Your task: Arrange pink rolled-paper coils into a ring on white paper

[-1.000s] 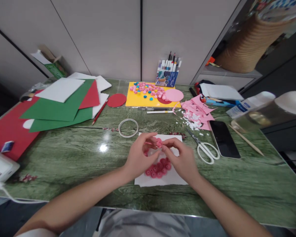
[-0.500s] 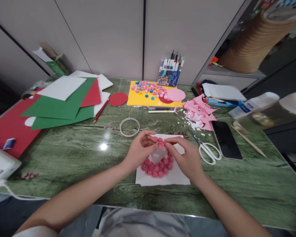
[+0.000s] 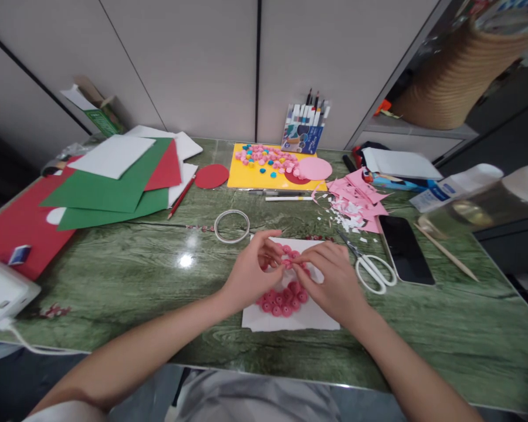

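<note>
My left hand [image 3: 251,266] is closed in a pinch at the left side of a small pink rolled-paper flower [image 3: 287,264]. From the right, the fingertips of my right hand [image 3: 328,272] pinch the same flower, so much of it is hidden. Below both hands a ring of pink paper flowers [image 3: 284,302] lies on a white sheet [image 3: 290,323]. The far part of the ring shows between my fingers, and its sides are partly covered by my hands.
White-handled scissors [image 3: 373,272] and a phone [image 3: 407,249] lie to the right, near pink paper scraps [image 3: 356,196]. A tape roll [image 3: 232,227] sits left of the sheet. Behind, a yellow sheet [image 3: 242,180] carries many small paper coils. Coloured paper [image 3: 101,190] is stacked at left.
My right hand has shifted left, its fingers now over the small flower, which has tilted and is more covered. My left hand stays nearly in place.
</note>
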Demonstrator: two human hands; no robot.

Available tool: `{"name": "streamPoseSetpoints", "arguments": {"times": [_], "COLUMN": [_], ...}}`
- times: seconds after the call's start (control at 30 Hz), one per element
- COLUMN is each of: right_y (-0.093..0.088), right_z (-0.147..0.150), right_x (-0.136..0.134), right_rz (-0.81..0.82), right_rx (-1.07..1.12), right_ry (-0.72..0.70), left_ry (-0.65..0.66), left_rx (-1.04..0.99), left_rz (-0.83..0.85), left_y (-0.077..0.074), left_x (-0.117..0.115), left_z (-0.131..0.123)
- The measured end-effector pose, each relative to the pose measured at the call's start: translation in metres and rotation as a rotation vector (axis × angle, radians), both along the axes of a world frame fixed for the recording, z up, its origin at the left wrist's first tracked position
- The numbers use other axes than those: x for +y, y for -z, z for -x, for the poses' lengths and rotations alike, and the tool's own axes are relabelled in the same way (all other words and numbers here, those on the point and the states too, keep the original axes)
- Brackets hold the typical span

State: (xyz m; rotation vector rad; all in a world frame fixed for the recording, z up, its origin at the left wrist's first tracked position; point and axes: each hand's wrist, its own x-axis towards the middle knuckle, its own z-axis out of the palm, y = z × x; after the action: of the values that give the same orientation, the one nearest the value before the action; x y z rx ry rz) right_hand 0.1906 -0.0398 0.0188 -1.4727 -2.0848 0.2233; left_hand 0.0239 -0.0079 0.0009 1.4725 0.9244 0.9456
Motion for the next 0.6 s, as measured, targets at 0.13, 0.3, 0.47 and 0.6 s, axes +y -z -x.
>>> {"name": "streamPoseSetpoints", "arguments": {"times": [0.13,0.3,0.47,0.6], "right_y": [0.0012,0.0012,-0.0004,-0.0036], "right_z": [0.0004,0.0002,0.001,-0.0037], "right_x": [0.0017,0.0043,0.0045,0.0065], "right_rz": [0.07,0.153,0.181,0.231], "right_rx": [0.057,0.106,0.14,0.215], "right_ry": [0.01,-0.025,-0.019,0.034], "left_ry": [-0.014,-0.036,-0.044,-0.019], "left_rx": [-0.089,-0.098,-0.096,-0.186], "left_rz": [0.062,0.095,0.139,0.247], "left_y": [0.0003,-0.0012,-0.0039,-0.0041], "left_x": [0.0008,0.0007,0.0023,0.007], "left_z": [-0.0008,-0.0003,0.0004,0.003]}}
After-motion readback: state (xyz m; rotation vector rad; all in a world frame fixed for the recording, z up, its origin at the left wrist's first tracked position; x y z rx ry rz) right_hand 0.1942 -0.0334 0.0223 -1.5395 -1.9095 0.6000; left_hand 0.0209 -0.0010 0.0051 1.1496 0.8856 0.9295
